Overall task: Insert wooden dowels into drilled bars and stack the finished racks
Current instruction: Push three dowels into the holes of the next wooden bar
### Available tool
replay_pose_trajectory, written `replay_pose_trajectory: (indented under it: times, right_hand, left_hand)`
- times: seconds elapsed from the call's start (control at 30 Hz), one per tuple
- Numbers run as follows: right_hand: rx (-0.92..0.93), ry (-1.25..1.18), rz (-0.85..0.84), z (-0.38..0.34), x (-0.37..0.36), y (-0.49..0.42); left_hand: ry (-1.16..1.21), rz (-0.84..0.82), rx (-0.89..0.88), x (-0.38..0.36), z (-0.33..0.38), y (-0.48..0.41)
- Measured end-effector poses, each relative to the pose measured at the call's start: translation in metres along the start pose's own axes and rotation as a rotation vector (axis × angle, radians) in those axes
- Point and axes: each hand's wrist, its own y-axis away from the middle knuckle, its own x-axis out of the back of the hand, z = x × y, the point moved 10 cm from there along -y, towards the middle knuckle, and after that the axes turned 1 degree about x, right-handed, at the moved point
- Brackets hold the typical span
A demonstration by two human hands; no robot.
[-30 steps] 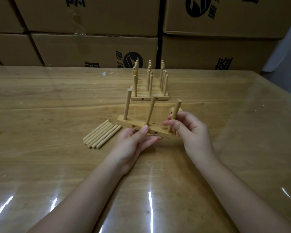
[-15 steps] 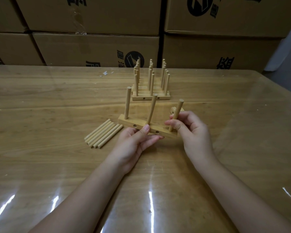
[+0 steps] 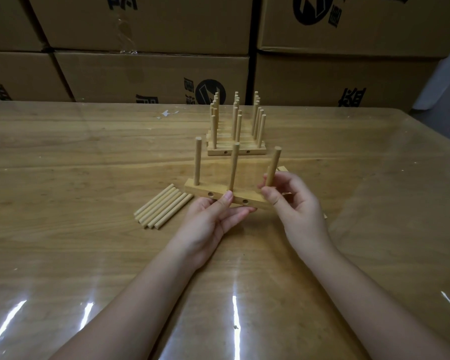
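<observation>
Three dowels (image 3: 233, 167) are standing in a seemingly light, rigid bar (image 3: 196, 190), left hand (image 3: 211, 224) clamping its middle, right hand (image 3: 296, 206) pinching the rightmost dowel (image 3: 274, 165) low, likely the steadiest hold.

The right hand (image 3: 294, 203) eases from a curled grip to a fingertip pinch; the rightmost dowel (image 3: 274, 165) now stands straighter and slightly higher.

The drilled bar (image 3: 200, 190) and its dowels (image 3: 197, 162) are pale honey wood. The worktop (image 3: 63, 165) is streaky golden-brown grain under glossy film. The cartons (image 3: 151, 74) are tan with black printed logos.
</observation>
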Motion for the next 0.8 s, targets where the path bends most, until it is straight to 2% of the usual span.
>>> replay_pose_trajectory:
  times: [0.17, 0.33, 0.5, 0.8]
  right_hand:
    - [-0.017, 0.091, -0.007, 0.005, -0.001, -0.002]
    - [-0.132, -0.031, -0.072, 0.018, -0.005, -0.001]
    - [-0.230, -0.295, -0.145, 0.018, -0.019, 0.003]
    - [-0.262, -0.308, -0.096, 0.019, -0.015, 0.004]
  left_hand:
    - [0.052, -0.005, -0.001, 0.002, 0.001, -0.001]
    - [0.080, -0.006, 0.005, 0.002, 0.001, -0.001]
    - [0.065, -0.014, 0.029, 0.000, -0.001, -0.001]
    - [0.006, -0.064, 0.036, -0.005, -0.003, -0.001]
